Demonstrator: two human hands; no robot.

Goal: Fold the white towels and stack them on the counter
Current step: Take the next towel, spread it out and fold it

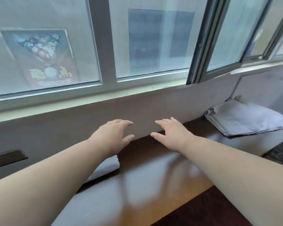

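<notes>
Both my arms reach forward over a dark wooden counter (147, 149) under a window. My left hand (112, 136) and my right hand (171, 132) hover side by side near the wall, fingers spread and relaxed, holding nothing. A folded white towel (108, 167) lies on the counter below my left forearm, partly hidden by it. A pile of folded white towels (245, 118) sits on the counter at the far right, against the wall.
The wall and a pale window sill (88, 101) rise just behind the counter. An open window sash (219, 46) leans inward above the right side. A dark wall outlet (6, 158) is at the left. Dark floor (211, 212) shows past the counter's front edge.
</notes>
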